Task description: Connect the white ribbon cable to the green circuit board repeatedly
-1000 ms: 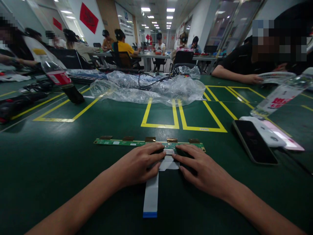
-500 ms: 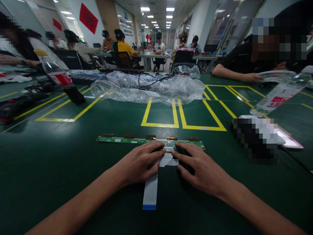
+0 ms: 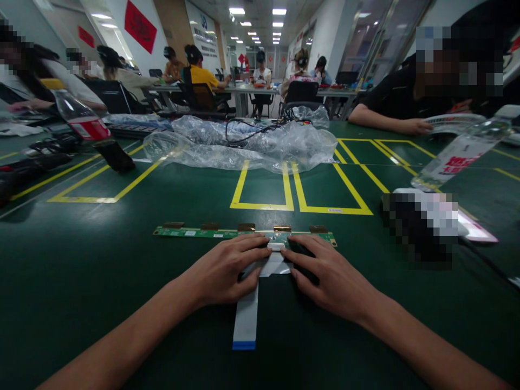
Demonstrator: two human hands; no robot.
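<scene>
Since the flat white ribbon cable (image 3: 246,317) looks bendy, hold its edges; left hand (image 3: 229,265) and right hand (image 3: 331,271): grip unclear.

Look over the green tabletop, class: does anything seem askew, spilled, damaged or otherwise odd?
The crumpled clear plastic sheeting looks untidy: it spreads over parts of the yellow tape outlines, with tangled black cables on top. No spill shows, nor damage to the long green circuit board.
</scene>
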